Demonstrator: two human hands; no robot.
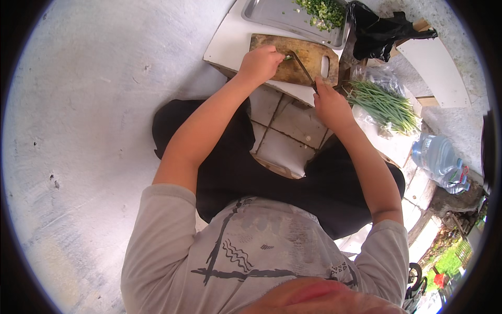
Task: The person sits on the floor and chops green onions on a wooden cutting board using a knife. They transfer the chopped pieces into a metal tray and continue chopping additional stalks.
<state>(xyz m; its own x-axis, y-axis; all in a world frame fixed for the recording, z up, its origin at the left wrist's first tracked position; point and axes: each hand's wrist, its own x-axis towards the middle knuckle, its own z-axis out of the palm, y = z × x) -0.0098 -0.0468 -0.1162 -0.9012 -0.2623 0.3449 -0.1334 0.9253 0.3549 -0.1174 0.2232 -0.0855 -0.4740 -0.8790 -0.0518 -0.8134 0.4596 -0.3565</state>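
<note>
On a worn wooden cutting board (304, 72), my left hand (263, 62) pinches a small piece of green onion (288, 57) near the board's middle. My right hand (331, 103) grips the handle of a knife (302, 66), its blade slanting across the board with the tip close to the green piece. Beyond the board lies a metal tray (270, 15) with a heap of chopped green onion (323, 13) at its right part. A bundle of whole green onions (384, 104) rests on plastic to the right of my right hand.
The board and tray sit on a low white table (225, 43) beside a pale wall (86, 117). A black plastic bag (376, 29) hangs at the upper right. Large clear plastic bottles (435, 155) stand at the right. Floor tiles (288, 125) show between my knees.
</note>
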